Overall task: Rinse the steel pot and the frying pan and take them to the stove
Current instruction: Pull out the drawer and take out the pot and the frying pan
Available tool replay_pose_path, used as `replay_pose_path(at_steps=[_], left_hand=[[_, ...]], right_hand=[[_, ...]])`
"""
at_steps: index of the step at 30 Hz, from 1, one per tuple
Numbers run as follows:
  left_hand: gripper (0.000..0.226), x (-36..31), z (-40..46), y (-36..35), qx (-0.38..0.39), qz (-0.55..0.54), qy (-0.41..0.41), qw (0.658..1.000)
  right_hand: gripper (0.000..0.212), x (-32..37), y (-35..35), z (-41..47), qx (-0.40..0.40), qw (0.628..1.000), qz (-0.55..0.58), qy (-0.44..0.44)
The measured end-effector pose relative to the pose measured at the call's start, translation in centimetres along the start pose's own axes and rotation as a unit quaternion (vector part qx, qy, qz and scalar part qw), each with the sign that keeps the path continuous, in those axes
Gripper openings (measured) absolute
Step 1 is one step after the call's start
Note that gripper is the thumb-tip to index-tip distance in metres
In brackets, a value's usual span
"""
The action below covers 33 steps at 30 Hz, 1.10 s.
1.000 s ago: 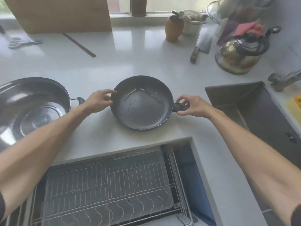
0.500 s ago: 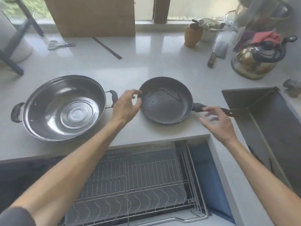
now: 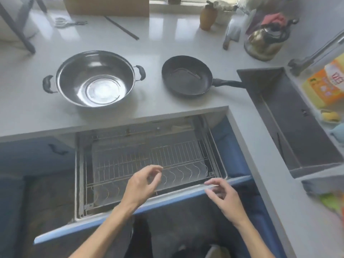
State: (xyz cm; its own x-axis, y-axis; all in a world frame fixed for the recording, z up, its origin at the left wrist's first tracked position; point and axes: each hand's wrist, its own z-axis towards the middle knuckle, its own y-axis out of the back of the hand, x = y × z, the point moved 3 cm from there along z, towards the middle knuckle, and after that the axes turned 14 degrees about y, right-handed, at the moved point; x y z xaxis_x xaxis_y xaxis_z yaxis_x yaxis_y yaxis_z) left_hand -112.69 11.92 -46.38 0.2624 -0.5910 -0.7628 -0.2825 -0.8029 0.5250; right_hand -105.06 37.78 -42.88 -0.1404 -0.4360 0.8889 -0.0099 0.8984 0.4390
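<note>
Steel pot point(image 3: 95, 79) left of frying pan point(image 3: 186, 75) on counter point(image 3: 28, 108); sink point(image 3: 297, 116) right; drawer point(image 3: 149, 164) below.

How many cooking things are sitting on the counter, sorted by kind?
Shiny steel pots with two black handles: 1
Black round frying pans: 1
Brassy kettles with a black handle: 1
Steel cleavers with a wooden handle: 1
Total: 4

Glossy steel pot point(image 3: 95, 79), matt dark frying pan point(image 3: 186, 75), smooth pale countertop point(image 3: 28, 108), metal wire rack point(image 3: 149, 161)
</note>
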Motion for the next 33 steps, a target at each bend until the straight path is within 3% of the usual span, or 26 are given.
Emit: replay_pose_path(at_steps=[5,10,16,23,27,29,33], left_hand=[[0.026,4.0,-9.8,-0.5,-0.038,0.075,-0.004,0.996],[0.022,9.3,-19.7,-3.3,-0.082,0.047,0.1,0.991],[0.024,11.7,-24.9,-10.4,0.007,0.012,0.177,0.984],[0.032,15.0,-17.2,-13.4,-0.008,0.069,0.167,0.984],[0.042,19.0,-9.4,-15.5,-0.06,0.108,0.16,0.979],[0.046,20.3,-6.7,-16.6,-0.053,0.134,0.147,0.979],[0.027,21.7,-4.3,-17.6,-0.087,0.093,0.135,0.983]], right_hand=[[0.03,-0.6,-1.7,-5.3,0.046,0.999,0.011,0.025],[0.017,-3.5,-4.3,-10.5,0.123,0.991,0.025,0.045],[0.015,-9.8,-7.6,-18.5,0.187,0.982,0.017,-0.026],[0.02,-13.0,-11.9,-13.2,0.176,0.984,-0.005,-0.015],[0.04,-17.1,-16.2,-7.6,0.174,0.979,-0.089,0.062],[0.045,-19.4,-17.9,-5.0,0.185,0.971,-0.135,0.061],[0.026,-22.9,-19.4,-2.4,0.17,0.971,-0.158,0.053]])
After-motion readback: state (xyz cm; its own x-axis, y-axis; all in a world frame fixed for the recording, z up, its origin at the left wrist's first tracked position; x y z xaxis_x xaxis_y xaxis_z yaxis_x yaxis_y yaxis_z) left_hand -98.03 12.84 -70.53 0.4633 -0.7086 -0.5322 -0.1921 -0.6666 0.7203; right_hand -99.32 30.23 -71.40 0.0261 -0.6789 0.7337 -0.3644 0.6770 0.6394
